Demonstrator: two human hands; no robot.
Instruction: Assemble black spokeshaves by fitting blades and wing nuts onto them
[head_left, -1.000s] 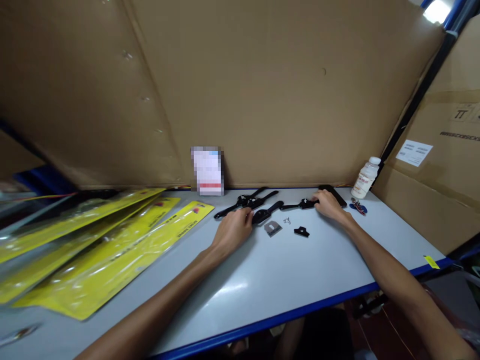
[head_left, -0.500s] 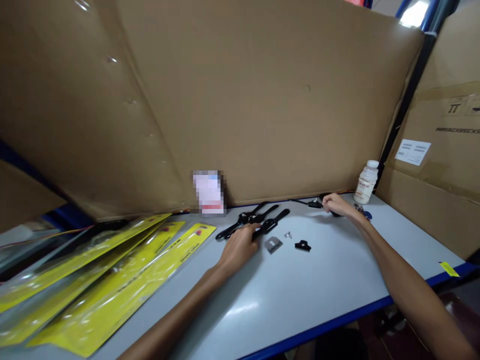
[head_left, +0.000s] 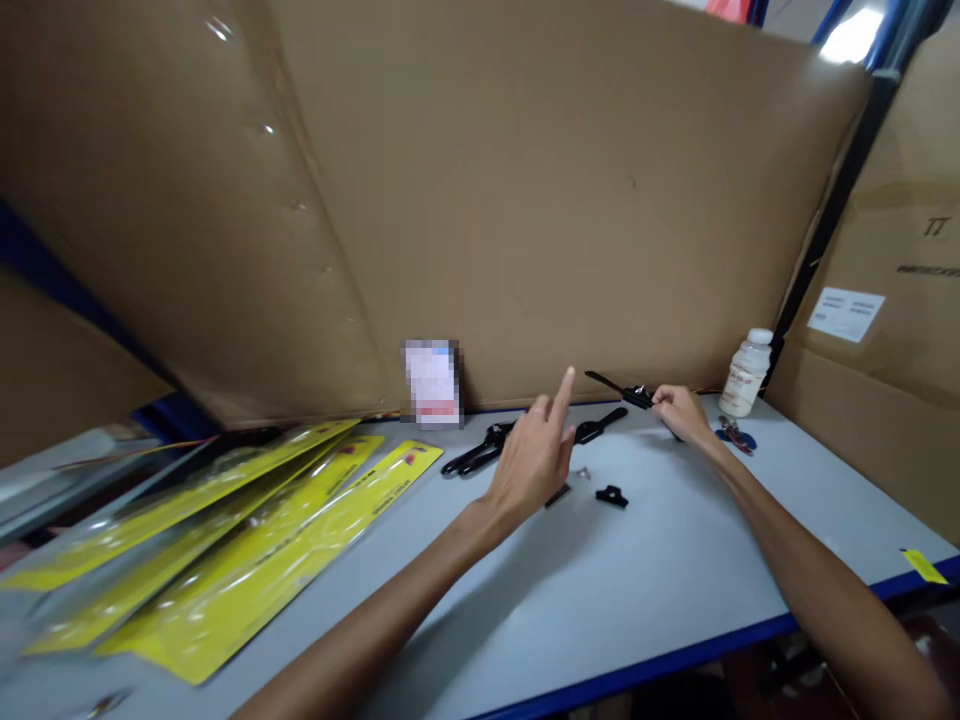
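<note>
My right hand (head_left: 684, 414) grips one end of a black spokeshave (head_left: 637, 397), lifted over the back right of the table, its other handle pointing left. My left hand (head_left: 531, 458) is in the air over the table's middle, index finger stretched out, other fingers partly bent, with nothing visible in it. Behind it lies a loose spokeshave body (head_left: 600, 426), partly hidden. Further left are more black spokeshaves (head_left: 480, 456). Near my left hand lie a flat metal blade (head_left: 558, 496), mostly covered, a small silver screw (head_left: 583, 473) and a black cap piece (head_left: 612, 497).
Yellow blister packs (head_left: 300, 560) fan out on the left of the grey table (head_left: 660, 560). A blurred-out upright card or phone (head_left: 433, 385) leans on the cardboard wall (head_left: 487, 200). At back right stand a white bottle (head_left: 746, 375) and keys (head_left: 735, 435).
My left hand has let go of the spokeshave on the table and risen to the right, its index finger now extended. My right hand still holds its spokeshave, now tilted more.
</note>
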